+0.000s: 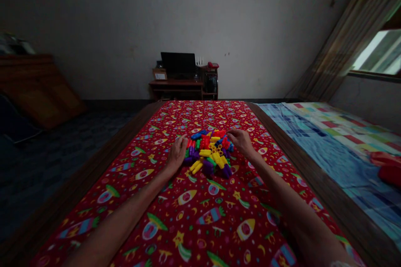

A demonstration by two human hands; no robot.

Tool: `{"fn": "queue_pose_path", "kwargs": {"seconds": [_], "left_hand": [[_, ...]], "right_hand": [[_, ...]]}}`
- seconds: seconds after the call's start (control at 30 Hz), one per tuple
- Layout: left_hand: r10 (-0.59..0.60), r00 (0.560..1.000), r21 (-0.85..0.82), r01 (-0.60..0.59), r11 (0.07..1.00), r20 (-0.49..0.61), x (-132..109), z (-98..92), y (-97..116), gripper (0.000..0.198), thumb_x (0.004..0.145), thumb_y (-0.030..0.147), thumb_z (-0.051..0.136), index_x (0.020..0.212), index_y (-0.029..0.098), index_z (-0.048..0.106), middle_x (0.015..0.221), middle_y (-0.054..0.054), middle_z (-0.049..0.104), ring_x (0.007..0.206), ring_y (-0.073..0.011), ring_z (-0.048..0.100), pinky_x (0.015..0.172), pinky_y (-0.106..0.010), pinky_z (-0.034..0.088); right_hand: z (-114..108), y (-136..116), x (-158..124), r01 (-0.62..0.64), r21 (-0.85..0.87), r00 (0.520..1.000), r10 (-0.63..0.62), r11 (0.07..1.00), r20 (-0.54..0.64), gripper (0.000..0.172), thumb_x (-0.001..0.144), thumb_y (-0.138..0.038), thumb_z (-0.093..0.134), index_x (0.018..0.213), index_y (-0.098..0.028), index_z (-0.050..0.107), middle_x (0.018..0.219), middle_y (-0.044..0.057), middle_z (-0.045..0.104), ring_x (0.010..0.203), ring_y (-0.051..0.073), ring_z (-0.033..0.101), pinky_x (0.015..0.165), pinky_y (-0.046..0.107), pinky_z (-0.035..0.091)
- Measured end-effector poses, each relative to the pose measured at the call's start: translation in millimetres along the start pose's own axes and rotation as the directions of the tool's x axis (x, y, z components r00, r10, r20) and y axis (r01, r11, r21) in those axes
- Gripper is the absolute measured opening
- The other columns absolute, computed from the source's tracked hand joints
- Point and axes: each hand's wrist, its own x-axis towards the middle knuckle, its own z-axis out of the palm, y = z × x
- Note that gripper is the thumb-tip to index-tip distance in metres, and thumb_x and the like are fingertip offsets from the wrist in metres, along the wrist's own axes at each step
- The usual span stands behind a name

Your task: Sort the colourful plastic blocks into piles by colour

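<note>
A heap of small plastic toy building pieces (205, 153) in yellow, red, blue, green and purple lies on the red cloth. Several are short tubes, and some yellow ones show round open ends. My left hand (178, 152) rests on its edge against the left side of the heap, its fingers loosely curved along it with nothing visible in them. At the upper right of the heap is my right hand (241, 139), fingers bent inward and tips beside the red and blue pieces (226, 143). No piece shows between those fingers. Both hands are cupped around the pile.
The red cloth (213, 225) with a rocket print covers a long surface with dark brown edges (282, 146). To the right lies a bed with a blue checked sheet (313, 146). A desk (175, 84) with a monitor (178, 65) stands against the far wall.
</note>
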Motion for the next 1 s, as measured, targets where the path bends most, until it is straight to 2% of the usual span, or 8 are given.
{"fn": "queue_pose_path", "kwargs": {"seconds": [0.17,0.27,0.37,0.57,0.7,0.83,0.9,1.0], "left_hand": [[-0.147,0.985,-0.177,0.130,0.976,-0.092,17,11.9,-8,0.050,0.095,0.045,0.022,0.111,0.018,0.060,0.115,-0.013,0.067,0.108,-0.0244,0.063,0.100,-0.043,0.046],[-0.114,0.992,-0.211,0.101,0.972,-0.054,14,9.2,-11,0.051,0.094,0.047,0.022,0.109,0.018,0.060,0.114,-0.013,0.067,0.107,-0.0239,0.064,0.098,-0.042,0.048],[-0.085,0.996,-0.168,0.080,0.983,-0.019,10,4.4,-10,0.053,0.093,0.049,0.022,0.106,0.018,0.062,0.114,-0.012,0.067,0.111,-0.0248,0.062,0.101,-0.043,0.045],[-0.086,0.996,-0.146,0.087,0.985,0.011,9,-0.6,-7,0.055,0.092,0.052,0.021,0.105,0.017,0.063,0.115,-0.013,0.067,0.110,-0.0259,0.062,0.099,-0.044,0.046],[-0.073,0.997,-0.154,0.071,0.985,-0.005,9,-0.1,-8,0.056,0.091,0.055,0.023,0.101,0.018,0.064,0.111,-0.013,0.068,0.107,-0.0270,0.063,0.096,-0.044,0.048],[-0.061,0.998,-0.145,0.060,0.988,-0.005,11,0.7,-7,0.058,0.089,0.057,0.022,0.095,0.018,0.065,0.106,-0.013,0.069,0.103,-0.0267,0.064,0.095,-0.043,0.049],[-0.068,0.998,-0.136,0.067,0.988,0.002,11,0.8,-7,0.058,0.089,0.056,0.021,0.094,0.018,0.064,0.106,-0.013,0.069,0.103,-0.0268,0.063,0.095,-0.043,0.049],[-0.067,0.998,-0.125,0.069,0.990,0.016,11,0.3,-6,0.056,0.089,0.052,0.020,0.095,0.017,0.064,0.108,-0.013,0.068,0.104,-0.0264,0.062,0.095,-0.042,0.048]], "right_hand": [[16,-21,25,0.144,-0.321,0.948,-0.037,0.936,0.316,0.024,0.080,-0.015,0.050,0.081,-0.014,0.074,0.076,0.007,0.070,0.068,0.015,0.059,0.058,0.023,0.033],[19,-21,22,0.227,-0.345,0.895,-0.056,0.911,0.442,0.022,0.080,-0.014,0.050,0.079,-0.015,0.072,0.074,0.006,0.067,0.064,0.013,0.054,0.055,0.023,0.028],[22,-15,17,0.268,-0.289,0.879,-0.110,0.919,0.463,0.016,0.081,-0.020,0.055,0.079,-0.014,0.070,0.073,0.005,0.064,0.063,0.012,0.050,0.054,0.022,0.027],[-1,7,28,0.185,0.031,0.936,-0.186,0.982,0.300,0.020,0.080,-0.028,0.056,0.073,-0.013,0.066,0.065,-0.002,0.055,0.059,0.009,0.046,0.056,0.019,0.030],[-38,53,37,-0.112,-0.051,0.991,0.115,0.992,0.065,0.029,0.078,-0.032,0.053,0.059,-0.013,0.062,0.051,-0.004,0.045,0.051,0.008,0.041,0.049,0.020,0.025],[-57,103,28,-0.501,-0.164,0.861,0.472,0.849,-0.190,0.023,0.073,-0.029,0.058,0.063,-0.012,0.069,0.047,-0.001,0.052,0.051,0.012,0.050,0.048,0.021,0.030],[-58,116,23,-0.569,-0.155,0.817,0.535,0.807,-0.215,0.025,0.075,-0.029,0.057,0.070,-0.010,0.073,0.049,0.002,0.058,0.049,0.013,0.053,0.049,0.021,0.035],[-58,121,21,-0.580,-0.144,0.808,0.542,0.802,-0.231,0.032,0.081,-0.029,0.051,0.085,-0.007,0.074,0.061,0.007,0.067,0.054,0.014,0.059,0.054,0.022,0.041]]}}
